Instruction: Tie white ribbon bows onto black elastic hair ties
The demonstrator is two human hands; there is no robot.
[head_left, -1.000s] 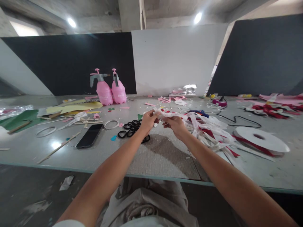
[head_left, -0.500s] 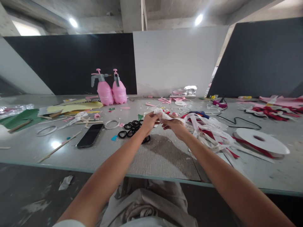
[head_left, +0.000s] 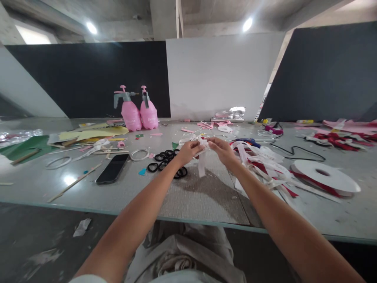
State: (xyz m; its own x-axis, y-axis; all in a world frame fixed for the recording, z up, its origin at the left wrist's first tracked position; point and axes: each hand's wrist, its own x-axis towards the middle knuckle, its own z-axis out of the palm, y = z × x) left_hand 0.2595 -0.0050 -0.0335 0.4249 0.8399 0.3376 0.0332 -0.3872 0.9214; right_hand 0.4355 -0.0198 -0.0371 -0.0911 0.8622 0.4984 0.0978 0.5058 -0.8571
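Note:
My left hand and my right hand are held close together above the middle of the grey table. Both pinch a piece of white ribbon between them; one end of it hangs down below my fingers. Just right of my right hand lies a tangled heap of white and red ribbon strips. A cluster of black rings rests on the table left of and below my left hand.
A black phone lies to the left, near a white ring and wooden sticks. Two pink spray bottles stand at the back. A white ribbon reel sits at right, a black cable behind it. Coloured paper sheets cover the far left.
My hands have come closer together and dropped slightly. The white ribbon, stretched between them before, is now bunched at my fingers with a loose end dangling down.

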